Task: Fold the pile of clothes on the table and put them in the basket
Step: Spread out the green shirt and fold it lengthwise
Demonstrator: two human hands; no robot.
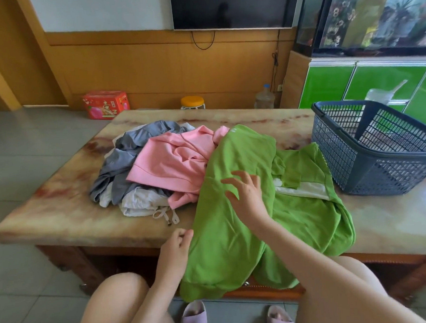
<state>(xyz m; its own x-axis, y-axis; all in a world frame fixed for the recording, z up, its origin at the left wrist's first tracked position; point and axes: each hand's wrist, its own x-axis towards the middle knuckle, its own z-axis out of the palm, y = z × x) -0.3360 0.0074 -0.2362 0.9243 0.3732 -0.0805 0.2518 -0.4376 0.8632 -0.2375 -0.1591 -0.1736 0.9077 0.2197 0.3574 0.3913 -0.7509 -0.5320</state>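
Observation:
A green sweatshirt (225, 234) lies spread on the marble table (61, 213), its lower part hanging over the near edge. My right hand (245, 194) rests flat on its middle with fingers spread. My left hand (177, 247) pinches the sweatshirt's left edge at the table's front. Behind it sits a pile: a pink garment (167, 163), a grey garment (123, 161) and a white garment (140, 202) with a drawstring. A dark blue mesh basket (380, 162) stands at the right of the table, nothing visible in it.
Beyond the table stand a red box (105, 105), a yellow-lidded jar (193, 103) and a water bottle (264, 98) on the floor. A fish tank on a green cabinet (351, 85) fills the right. My knees and slippers are below the table edge.

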